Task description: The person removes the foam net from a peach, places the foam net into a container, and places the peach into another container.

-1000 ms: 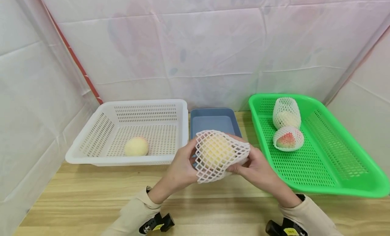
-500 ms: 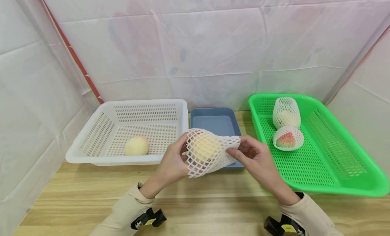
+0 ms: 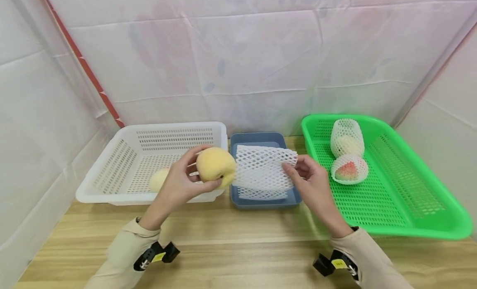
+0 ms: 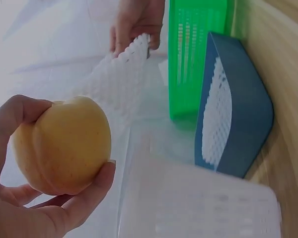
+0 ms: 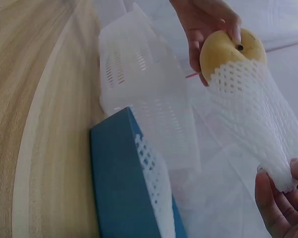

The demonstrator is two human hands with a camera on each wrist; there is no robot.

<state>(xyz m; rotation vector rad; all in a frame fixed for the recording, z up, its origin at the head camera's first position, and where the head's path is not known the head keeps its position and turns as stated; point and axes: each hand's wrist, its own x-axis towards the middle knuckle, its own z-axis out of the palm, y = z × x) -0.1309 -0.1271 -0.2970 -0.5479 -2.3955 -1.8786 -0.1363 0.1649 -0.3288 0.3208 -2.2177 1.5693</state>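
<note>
A yellow peach (image 3: 215, 165) is gripped by my left hand (image 3: 180, 179), fingers curled round its side and the stem hollow facing me. My right hand (image 3: 311, 179) pinches the far end of a white foam net sleeve (image 3: 264, 167), which hangs flattened over the blue tray (image 3: 247, 204). In the left wrist view the bare peach (image 4: 72, 146) stands apart from the sleeve (image 4: 121, 74). The right wrist view shows the sleeve (image 5: 253, 114) overlapping the peach's lower part. More white foam netting (image 4: 217, 114) lies in the blue tray.
The white basket (image 3: 112, 198) at left holds another pale peach (image 3: 158, 180), partly hidden by my left hand. In the green basket (image 3: 402, 214) at right lie two net-wrapped peaches (image 3: 349, 169). The wooden table (image 3: 238, 256) runs along the front, with a cloth wall behind.
The peach has come out of the foam net sleeve and moved left in my left hand. My right hand keeps its pinch on the sleeve, now flattened. Netting in the blue tray now shows.
</note>
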